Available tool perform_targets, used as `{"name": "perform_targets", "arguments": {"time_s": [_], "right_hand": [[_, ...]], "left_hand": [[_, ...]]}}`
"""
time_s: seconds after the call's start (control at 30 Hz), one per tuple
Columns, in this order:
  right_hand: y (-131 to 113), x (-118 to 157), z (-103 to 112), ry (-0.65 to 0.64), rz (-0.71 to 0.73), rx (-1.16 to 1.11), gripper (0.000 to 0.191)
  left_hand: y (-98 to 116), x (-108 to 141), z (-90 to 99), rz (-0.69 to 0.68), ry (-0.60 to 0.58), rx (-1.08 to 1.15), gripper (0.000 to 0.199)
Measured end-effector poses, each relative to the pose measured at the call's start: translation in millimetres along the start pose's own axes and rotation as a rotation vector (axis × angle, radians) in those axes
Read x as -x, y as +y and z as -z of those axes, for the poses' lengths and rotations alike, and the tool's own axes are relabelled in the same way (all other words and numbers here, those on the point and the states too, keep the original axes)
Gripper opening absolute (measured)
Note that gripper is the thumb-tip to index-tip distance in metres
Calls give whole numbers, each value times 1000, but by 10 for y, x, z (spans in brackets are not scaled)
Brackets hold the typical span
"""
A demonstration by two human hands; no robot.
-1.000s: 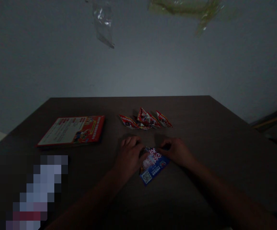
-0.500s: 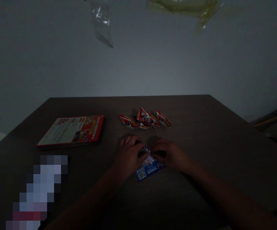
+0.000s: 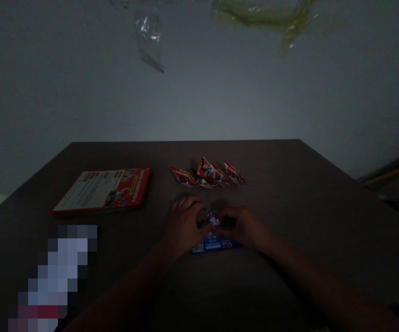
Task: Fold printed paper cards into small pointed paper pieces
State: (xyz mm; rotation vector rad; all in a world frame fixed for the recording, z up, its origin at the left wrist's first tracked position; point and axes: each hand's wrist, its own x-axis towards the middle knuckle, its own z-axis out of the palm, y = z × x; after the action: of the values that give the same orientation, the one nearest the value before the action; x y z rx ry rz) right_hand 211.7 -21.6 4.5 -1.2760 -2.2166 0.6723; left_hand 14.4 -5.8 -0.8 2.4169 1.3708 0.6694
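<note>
A blue printed sheet (image 3: 216, 244) with a QR code lies on the table beneath my hands. My left hand (image 3: 185, 226) is curved at its left side, thumb and fingers closed round something dark and shiny that I cannot make out. From the right, my right hand (image 3: 243, 226) pinches at the same small dark piece above the sheet. The fingertips of both hands nearly meet, and dim light hides much of what lies between them. Beyond the hands are several folded red pieces (image 3: 206, 173) in a cluster.
A flat red and white box or book (image 3: 102, 189) rests on the left of the table (image 3: 289, 184). A pixelated area covers the lower left. Behind the table stands a wall with a clear plastic piece (image 3: 149, 41) and yellowish tape (image 3: 258, 14).
The blue sheet has turned so that its printed edge lies more level. My right hand's fingers have shifted slightly left and closer to my left hand.
</note>
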Motion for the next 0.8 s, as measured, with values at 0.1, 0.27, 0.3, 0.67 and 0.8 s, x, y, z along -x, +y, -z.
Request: {"name": "perform_targets", "arguments": {"time_s": [0.1, 0.27, 0.3, 0.67, 0.8], "right_hand": [[8, -2, 7, -4, -7, -23, 24], [32, 1, 46, -28, -31, -14, 26], [38, 3, 53, -30, -38, -17, 26], [38, 17, 150, -67, 27, -30, 18], [65, 52, 265, -187, 115, -45, 33]], "left_hand": [[28, 7, 27, -82, -43, 9, 26], [137, 18, 107, -261, -174, 19, 17], [153, 21, 123, -274, -195, 20, 18], [127, 29, 172, -312, -248, 5, 42], [129, 32, 193, -324, -250, 2, 48]]}}
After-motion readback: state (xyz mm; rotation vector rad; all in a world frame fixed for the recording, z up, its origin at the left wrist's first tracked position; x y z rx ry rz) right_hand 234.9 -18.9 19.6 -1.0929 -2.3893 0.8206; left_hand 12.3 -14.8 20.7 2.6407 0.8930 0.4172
